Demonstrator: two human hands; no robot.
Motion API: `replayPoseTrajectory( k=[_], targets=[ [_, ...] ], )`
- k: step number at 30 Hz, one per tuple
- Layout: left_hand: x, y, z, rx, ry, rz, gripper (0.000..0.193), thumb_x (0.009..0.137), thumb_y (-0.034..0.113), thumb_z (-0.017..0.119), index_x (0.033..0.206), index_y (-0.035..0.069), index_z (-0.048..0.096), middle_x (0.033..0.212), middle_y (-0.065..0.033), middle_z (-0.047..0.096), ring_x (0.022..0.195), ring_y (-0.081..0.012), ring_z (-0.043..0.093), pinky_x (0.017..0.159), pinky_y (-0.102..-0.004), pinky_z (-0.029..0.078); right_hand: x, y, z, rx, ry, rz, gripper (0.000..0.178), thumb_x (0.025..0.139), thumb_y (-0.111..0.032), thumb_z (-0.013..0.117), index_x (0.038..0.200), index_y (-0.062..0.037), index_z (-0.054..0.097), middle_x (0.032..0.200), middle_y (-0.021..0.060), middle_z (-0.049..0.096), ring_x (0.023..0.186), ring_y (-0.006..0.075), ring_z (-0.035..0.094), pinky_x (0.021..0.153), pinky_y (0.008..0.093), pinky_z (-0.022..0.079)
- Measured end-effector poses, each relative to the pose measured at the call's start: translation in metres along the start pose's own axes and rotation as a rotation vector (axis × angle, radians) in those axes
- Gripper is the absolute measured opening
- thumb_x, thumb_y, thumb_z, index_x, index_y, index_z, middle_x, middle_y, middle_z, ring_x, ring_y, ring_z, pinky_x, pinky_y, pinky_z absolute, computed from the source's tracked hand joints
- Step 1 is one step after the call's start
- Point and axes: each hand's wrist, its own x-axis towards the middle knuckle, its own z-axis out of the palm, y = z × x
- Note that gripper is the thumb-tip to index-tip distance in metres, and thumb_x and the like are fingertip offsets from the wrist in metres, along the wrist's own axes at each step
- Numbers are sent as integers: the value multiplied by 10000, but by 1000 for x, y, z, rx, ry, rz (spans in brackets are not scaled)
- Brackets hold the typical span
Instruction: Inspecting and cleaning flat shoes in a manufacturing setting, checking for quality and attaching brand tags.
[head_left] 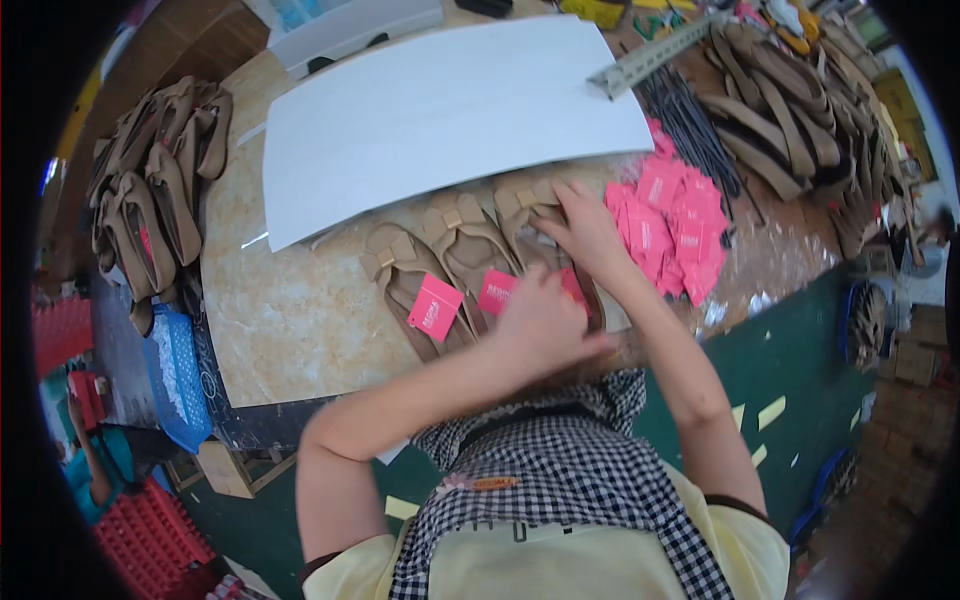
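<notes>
One marbled tabletop (270,340) is being partly covered by one smooth white sheet (450,120), before which three tan shoes (395,262) with flat bows are being displayed in a row. The rightmost shoe (514,197) is being touched at its toe by the right hand (592,238), thumb and forefinger apart, any grip unclear, and overlapped by the left hand (540,322), its fingers too blurred to tell. Three pink card tags (436,307) are being seen over the shoes.

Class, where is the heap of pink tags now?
In the head view, the pink tag heap lies right of centre on the table, beside the right hand.
</notes>
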Motion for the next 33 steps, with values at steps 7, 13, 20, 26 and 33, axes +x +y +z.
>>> replayPoseTrajectory(
  k=[7,13,20,26,33],
  targets=[
    [25,-206,-18,129,1082,-689,608,873,473,589,1396,183,479,1388,-189,469,1350,-354,374,1043,-696,235,-77,-36,-46,330,12,89,647,809,-112,732,1394,-41,465,1161,143,582,1088,278,562,910,351,469],
    [-2,-113,-38,-188,1175,-183,265,771,156,703,1031,116,675,879,-145,581,892,-318,564,757,-415,491,-77,-63,-57,1011,150,268,516,880,-144,671,1365,-66,511,1281,143,559,1181,229,556,976,352,474],
    [-72,-28,2,-269,1477,215,235,773,224,713,982,115,702,1183,-163,631,1078,-275,621,993,-378,432,-91,-109,-54,1779,-228,854,526,929,-227,621,1398,-61,452,1327,137,555,1152,231,600,955,359,508],
    [-73,-46,50,-694,1377,-362,267,862,149,650,1117,69,653,1196,-203,609,1087,-248,616,900,-342,499,-58,-100,-48,641,-81,-117,829,783,-63,735,1480,0,289,1499,175,358,1390,267,353,1144,392,289],
    [-47,-48,64,-927,931,-201,611,995,448,409,1335,-54,487,1217,-223,595,1175,-302,562,1085,-447,350,-10,-77,-26,742,-111,172,672,756,-73,719,1387,-90,489,1169,174,645,1015,222,654,867,348,509]
  ],
)
